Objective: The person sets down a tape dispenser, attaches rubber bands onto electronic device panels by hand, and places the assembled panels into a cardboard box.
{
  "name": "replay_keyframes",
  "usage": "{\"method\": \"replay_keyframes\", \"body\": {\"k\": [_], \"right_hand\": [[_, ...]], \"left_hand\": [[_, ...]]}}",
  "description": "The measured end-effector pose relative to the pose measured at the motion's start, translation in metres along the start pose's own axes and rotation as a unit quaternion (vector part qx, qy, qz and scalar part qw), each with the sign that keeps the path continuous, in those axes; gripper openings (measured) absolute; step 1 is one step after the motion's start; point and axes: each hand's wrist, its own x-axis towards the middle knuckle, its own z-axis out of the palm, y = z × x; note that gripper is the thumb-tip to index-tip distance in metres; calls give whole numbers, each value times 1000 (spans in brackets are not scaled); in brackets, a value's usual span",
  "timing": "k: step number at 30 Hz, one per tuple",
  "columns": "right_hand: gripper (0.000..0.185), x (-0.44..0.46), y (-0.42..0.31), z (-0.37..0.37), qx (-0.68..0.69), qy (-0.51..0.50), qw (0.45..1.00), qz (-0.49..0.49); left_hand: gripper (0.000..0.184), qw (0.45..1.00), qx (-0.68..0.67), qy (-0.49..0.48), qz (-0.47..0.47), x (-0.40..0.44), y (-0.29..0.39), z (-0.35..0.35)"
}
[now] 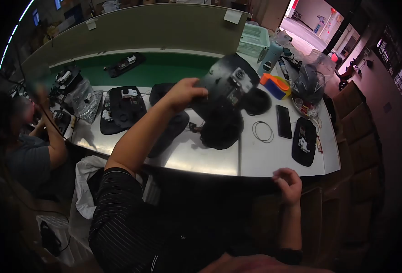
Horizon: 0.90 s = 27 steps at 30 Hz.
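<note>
My left hand [186,94] is closed on the left edge of a black rounded panel [217,82], which is tilted and raised above the table. A white-and-metal mechanism shows on the panel's face. Below it sit dark rounded pieces [222,129], partly overlapped by the panel, and a dark panel [171,132] lies partly behind my left forearm. My right hand [291,185] is just off the table's front edge, fingers curled in towards the thumb; what they hold, if anything, is too small to name. Nearest it on the table is a small black panel [304,143] with a white mechanism.
A looped wire [262,132], a black phone-like slab [283,121] and an orange-and-blue tape dispenser [276,86] lie on the right. Behind stand a bottle [270,58] and a green basket [254,41]. More panels [123,109] lie left, near a co-worker [35,145]. Cardboard boxes [362,132] stand right.
</note>
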Motion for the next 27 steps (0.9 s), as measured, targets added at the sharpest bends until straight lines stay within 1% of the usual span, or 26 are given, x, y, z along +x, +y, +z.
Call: {"method": "replay_keyframes", "body": {"k": [1, 2, 4, 5, 7, 8, 9, 11, 13, 14, 15, 16, 17, 18, 19, 20, 21, 22, 23, 24, 25, 26, 27], "right_hand": [[29, 11, -5, 10, -8, 12, 1000, 9], [30, 21, -10, 20, -16, 25, 999, 18], [37, 42, -13, 37, -36, 72, 996, -26], [41, 51, -10, 38, -44, 60, 997, -32], [44, 54, -16, 56, -10, 33, 999, -21], [46, 56, -19, 68, 21, 15, 1000, -6], [42, 54, -17, 66, 3, -70, 996, 50], [34, 41, -9, 75, -3, -144, 986, 88], [24, 31, -2, 69, -23, -171, 976, 136], [21, 26, 7, 63, -12, -158, 981, 113], [18, 23, 15, 60, -1, -143, 985, 92], [18, 22, 14, 65, -3, -162, 982, 93], [17, 17, 10, 70, 34, -97, 992, 70], [16, 13, 6, 73, 72, -28, 996, 48], [17, 14, 4, 73, 104, -7, 994, 42], [19, 15, 6, 67, 136, 18, 990, 35], [26, 17, 7, 58, 71, 0, 997, 5], [26, 17, 11, 54, 69, -2, 998, 9], [30, 19, 13, 50, 209, 7, 977, 50], [33, 15, -8, 71, 344, 18, 935, 90], [37, 11, -27, 91, 379, 24, 916, 128], [41, 17, -12, 85, 351, -35, 932, 79], [45, 16, -11, 85, 317, -84, 944, 28]], "left_hand": [[32, 999, -4, -43, 5, -18, -4, 3], [32, 999, -1, -39, 5, -34, -5, 4], [38, 985, 115, -104, -81, -65, -9, 9], [39, 971, 164, -145, -94, -75, -14, 10], [38, 913, 319, -253, -17, -91, -22, 18], [37, 890, 373, -259, -37, -104, -18, 28], [36, 864, 424, -264, -61, -115, -16, 38], [37, 844, 386, -369, -51, -116, -33, 40], [38, 829, 401, -389, -35, -127, -21, 46], [36, 802, 474, -359, 54, -123, -32, 43], [34, 808, 515, -278, 67, -125, -29, 46], [31, 808, 551, -196, 77, -135, -16, 51], [25, 822, 555, -81, 94, -146, -2, 55], [22, 848, 489, -1, 204, -150, -2, 52], [20, 851, 416, 76, 312, -153, 1, 51], [16, 851, 382, 136, 334, -159, 2, 49], [16, 852, 381, 140, 332, -167, 1, 47], [15, 891, 279, 113, 340, -174, -1, 46], [15, 919, 174, 85, 345, -181, -4, 44], [15, 916, 215, 62, 333, -189, -8, 44], [15, 949, 164, 44, 264, -193, -17, 49], [15, 976, 109, 15, 190, -194, -29, 57], [15, 990, 87, -17, 108, -191, -48, 62]]}}
